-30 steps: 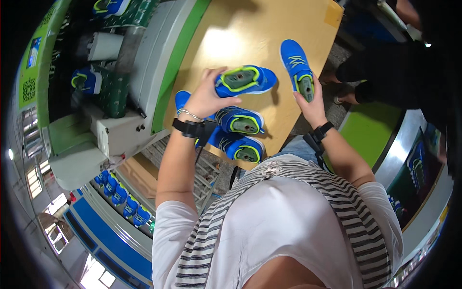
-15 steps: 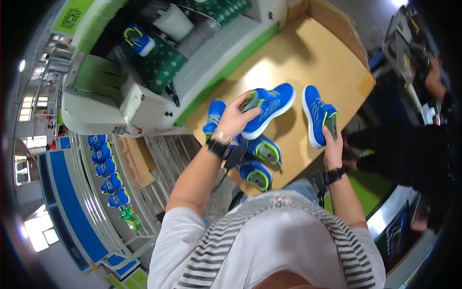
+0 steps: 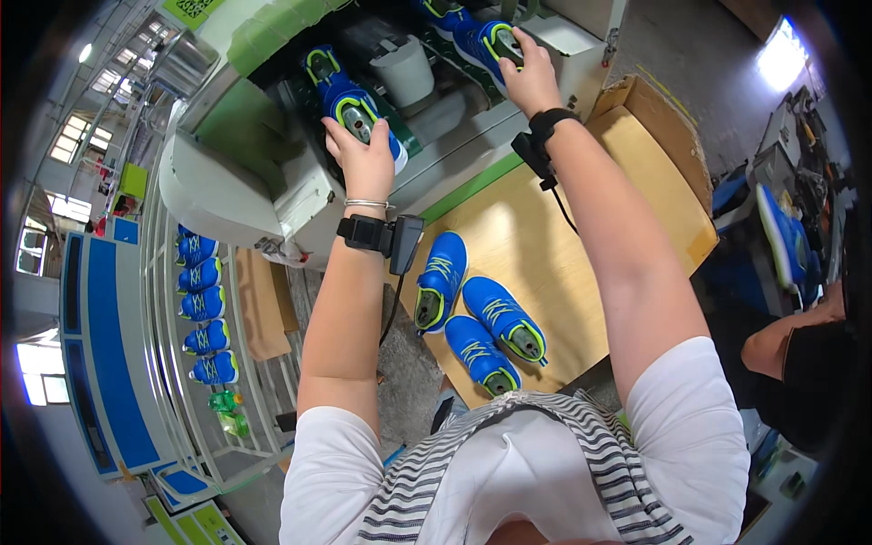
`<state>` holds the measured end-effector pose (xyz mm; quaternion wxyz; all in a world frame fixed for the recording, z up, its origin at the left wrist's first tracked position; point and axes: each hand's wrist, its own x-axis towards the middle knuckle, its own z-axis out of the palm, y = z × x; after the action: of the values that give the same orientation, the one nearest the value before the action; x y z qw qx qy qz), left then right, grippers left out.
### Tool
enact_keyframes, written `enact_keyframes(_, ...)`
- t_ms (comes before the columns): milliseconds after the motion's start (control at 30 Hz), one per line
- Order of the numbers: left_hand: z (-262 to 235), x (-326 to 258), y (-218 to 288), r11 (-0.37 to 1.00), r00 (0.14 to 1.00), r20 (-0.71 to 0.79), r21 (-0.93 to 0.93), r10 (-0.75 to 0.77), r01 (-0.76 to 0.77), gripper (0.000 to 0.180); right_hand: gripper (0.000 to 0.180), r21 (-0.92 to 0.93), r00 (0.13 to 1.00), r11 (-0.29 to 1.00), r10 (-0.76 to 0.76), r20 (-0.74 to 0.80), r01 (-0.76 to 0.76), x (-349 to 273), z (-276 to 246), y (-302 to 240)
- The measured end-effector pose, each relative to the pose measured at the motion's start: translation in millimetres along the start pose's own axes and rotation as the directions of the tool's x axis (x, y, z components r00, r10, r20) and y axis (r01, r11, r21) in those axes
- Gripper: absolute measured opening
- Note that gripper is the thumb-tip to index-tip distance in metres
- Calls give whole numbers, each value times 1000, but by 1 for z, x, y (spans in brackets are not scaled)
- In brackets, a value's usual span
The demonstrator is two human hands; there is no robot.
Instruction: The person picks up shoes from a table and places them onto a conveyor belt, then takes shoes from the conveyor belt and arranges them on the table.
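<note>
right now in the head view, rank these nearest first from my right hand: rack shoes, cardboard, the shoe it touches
1. Shoe, touching your right hand
2. Cardboard, on your right, at the table's end
3. Rack shoes, far left

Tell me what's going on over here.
A person has the left grip on one blue shoe and the right grip on another blue shoe, both at the opening of a pale machine. Three more blue shoes rest on the wooden table, and a row of shoes sits off to the left.
</note>
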<state>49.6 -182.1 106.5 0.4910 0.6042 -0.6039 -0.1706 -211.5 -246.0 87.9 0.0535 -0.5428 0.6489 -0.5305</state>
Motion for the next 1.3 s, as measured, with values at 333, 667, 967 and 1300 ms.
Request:
enact_keyframes(333,-9,-236,-18,955,699,700,84,145,-283,66,32,101,846,992,-113,521,71,-291,-106,12)
enact_keyframes(667,4,-287,-47,971,460,887,150,-49,-187,61,33,15,825,983,-161,542,182,-294,-125,47)
enact_keyframes(967,1,-284,-46,975,387,920,141,-64,-174,64,105,-532,854,792,27,520,299,-242,-76,100)
enact_keyframes(1300,72,-257,-12,999,548,836,-32,29,-4,102,87,-6,917,941,332,220,-339,-324,-145,130)
